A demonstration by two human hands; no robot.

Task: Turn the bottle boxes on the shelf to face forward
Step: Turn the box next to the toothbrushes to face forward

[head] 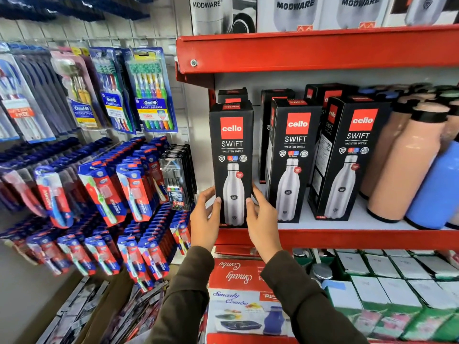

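Three black bottle boxes with a red logo stand at the front of the red shelf (347,238). The left box (232,150) faces forward at the shelf's left end. My left hand (205,219) grips its lower left edge and my right hand (260,217) grips its lower right edge. The middle box (293,155) and the right box (347,155) stand turned slightly, each showing its front and a side panel. More black boxes (323,91) stand behind them, partly hidden.
Peach bottles (407,170) and a blue bottle (437,189) stand to the right on the same shelf. Toothbrush packs (149,95) hang on the wall panel to the left. Red combo boxes (238,276) and small white boxes (397,274) lie on the shelf below.
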